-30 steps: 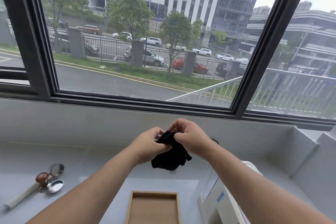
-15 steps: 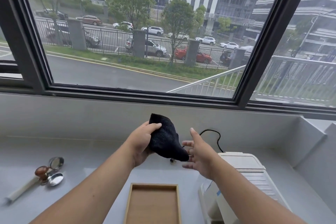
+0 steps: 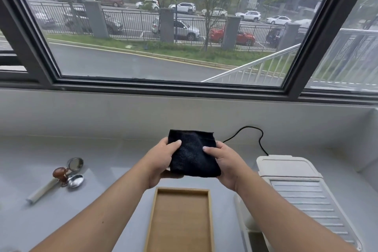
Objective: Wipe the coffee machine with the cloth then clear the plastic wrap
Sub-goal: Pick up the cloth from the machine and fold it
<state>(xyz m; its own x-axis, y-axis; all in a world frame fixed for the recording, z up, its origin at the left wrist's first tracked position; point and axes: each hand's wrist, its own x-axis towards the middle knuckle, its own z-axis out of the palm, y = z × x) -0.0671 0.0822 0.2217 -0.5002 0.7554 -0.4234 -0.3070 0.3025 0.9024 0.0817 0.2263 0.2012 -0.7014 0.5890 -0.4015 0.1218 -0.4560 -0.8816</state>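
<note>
Left hand [image 3: 163, 160] and right hand [image 3: 225, 162] grip a folded black cloth [image 3: 193, 153] by its sides above the counter [image 3: 114, 155]; white coffee machine [image 3: 296, 186] at right, apparently unlabelled; no writing legible.

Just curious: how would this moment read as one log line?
left hand: holding cloth | right hand: holding cloth | coffee machine: not touched
</note>
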